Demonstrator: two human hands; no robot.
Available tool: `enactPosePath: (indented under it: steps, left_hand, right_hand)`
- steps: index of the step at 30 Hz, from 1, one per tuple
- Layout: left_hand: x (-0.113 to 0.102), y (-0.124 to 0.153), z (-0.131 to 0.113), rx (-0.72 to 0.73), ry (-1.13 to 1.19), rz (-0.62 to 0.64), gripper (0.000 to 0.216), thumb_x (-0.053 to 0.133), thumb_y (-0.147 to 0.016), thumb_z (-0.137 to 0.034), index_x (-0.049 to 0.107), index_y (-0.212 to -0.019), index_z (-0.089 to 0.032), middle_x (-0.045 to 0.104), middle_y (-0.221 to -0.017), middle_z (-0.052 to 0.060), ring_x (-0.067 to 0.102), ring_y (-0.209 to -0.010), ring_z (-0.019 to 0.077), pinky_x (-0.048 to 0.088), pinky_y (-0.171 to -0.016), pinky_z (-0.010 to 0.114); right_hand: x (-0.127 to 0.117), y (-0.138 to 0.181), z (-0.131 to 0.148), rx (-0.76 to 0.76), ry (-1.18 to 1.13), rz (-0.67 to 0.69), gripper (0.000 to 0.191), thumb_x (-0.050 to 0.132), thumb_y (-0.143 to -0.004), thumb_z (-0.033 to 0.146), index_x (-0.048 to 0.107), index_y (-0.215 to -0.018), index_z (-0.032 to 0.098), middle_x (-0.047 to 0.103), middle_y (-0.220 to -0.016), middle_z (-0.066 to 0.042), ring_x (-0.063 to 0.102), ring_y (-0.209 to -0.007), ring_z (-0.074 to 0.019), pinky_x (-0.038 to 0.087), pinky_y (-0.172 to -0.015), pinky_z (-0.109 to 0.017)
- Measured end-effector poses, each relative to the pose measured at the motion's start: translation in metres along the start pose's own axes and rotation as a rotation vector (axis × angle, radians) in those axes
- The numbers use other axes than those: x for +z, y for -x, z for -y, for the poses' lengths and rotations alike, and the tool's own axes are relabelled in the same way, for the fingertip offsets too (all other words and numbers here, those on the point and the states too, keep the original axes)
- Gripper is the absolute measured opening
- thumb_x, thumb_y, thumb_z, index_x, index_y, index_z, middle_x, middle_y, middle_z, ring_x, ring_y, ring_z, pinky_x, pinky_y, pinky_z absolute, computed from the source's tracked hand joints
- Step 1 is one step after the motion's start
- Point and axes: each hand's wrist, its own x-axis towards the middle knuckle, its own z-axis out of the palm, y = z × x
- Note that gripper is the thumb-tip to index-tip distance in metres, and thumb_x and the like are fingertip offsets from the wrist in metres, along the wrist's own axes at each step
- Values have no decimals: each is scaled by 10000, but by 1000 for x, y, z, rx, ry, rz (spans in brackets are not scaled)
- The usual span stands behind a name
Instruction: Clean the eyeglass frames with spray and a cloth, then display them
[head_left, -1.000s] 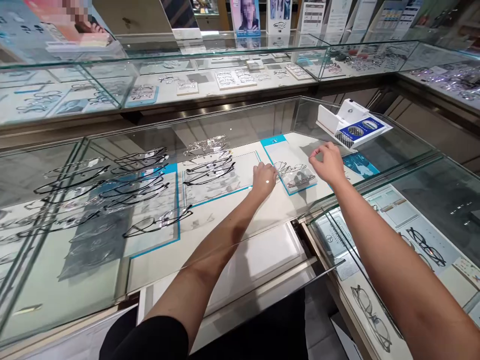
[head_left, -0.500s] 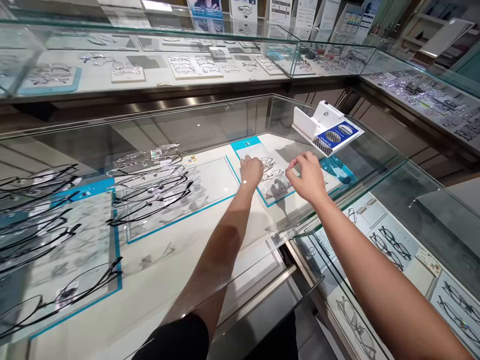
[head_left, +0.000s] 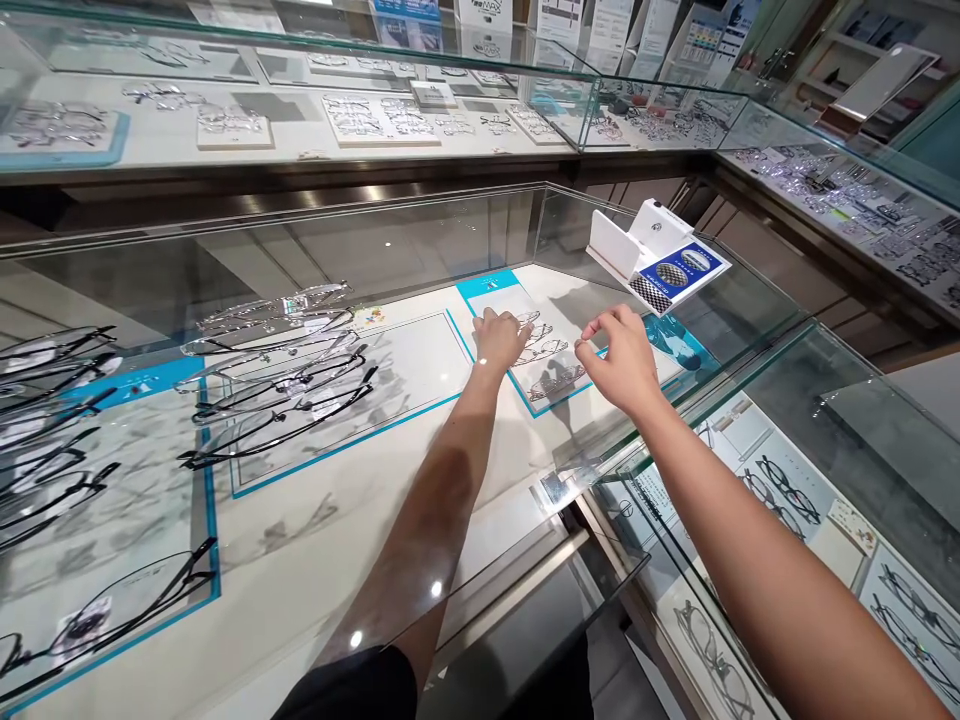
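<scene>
Both my arms reach under the glass top into a display case. My left hand (head_left: 497, 340) is closed over the left end of a rimless pair of glasses (head_left: 541, 350) on a clear blue-edged tray (head_left: 487, 292). My right hand (head_left: 621, 362) hovers at the right end of the same glasses, thumb and fingers pinched together; what they grip is hidden. Another thin-framed pair (head_left: 559, 380) lies just in front on the tray.
A larger blue-edged tray (head_left: 420, 385) to the left carries several dark and clear frames (head_left: 285, 390). A white and blue lens sample stand (head_left: 660, 260) sits on the glass top. More cases with glasses run behind (head_left: 375, 115) and to the right (head_left: 787, 490).
The view has swung right and closer. Both hands have drawn together at the glasses on the small tray; my right hand moved left and its fingers pinched in.
</scene>
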Motion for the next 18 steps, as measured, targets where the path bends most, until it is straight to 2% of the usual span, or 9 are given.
enactPosePath:
  steps: [8, 10, 14, 18]
  left_hand:
    - [-4, -2, 5, 22, -8, 24, 558, 382, -1150, -554, 796, -1081, -186, 780, -1347, 182, 495, -1382, 458, 358, -1119, 618]
    - [-5, -1, 6, 27, 4, 22, 563, 375, -1148, -560, 801, -1127, -193, 739, -1477, 174, 480, -1420, 460, 360, -1131, 627]
    - [-8, 6, 4, 24, 18, -44, 534, 430, -1126, -556, 788, -1325, -213, 509, -1774, 118, 381, -1565, 453, 342, -1181, 652]
    - [-14, 17, -2, 44, 14, -106, 472, 460, -1110, -460, 764, -1386, -227, 557, -1737, 100, 391, -1587, 408, 339, -1211, 640]
  right_hand:
    - [-1, 0, 1, 10, 6, 18, 28, 638, -936, 276, 650, -942, 251, 660, -1171, -128, 606, -1128, -370, 526, -1037, -545]
    - [-2, -1, 2, 14, 10, 24, 27, 638, -937, 272, 653, -943, 250, 660, -1172, -128, 605, -1114, -366, 527, -1032, -540]
    - [-1, -2, 2, 15, 25, 35, 34, 636, -932, 266, 660, -941, 244, 660, -1170, -128, 606, -1100, -360, 519, -1042, -538]
    - [0, -3, 0, 10, 21, 36, 44, 631, -932, 268, 664, -936, 239, 662, -1168, -132, 609, -1114, -367, 515, -1039, -541]
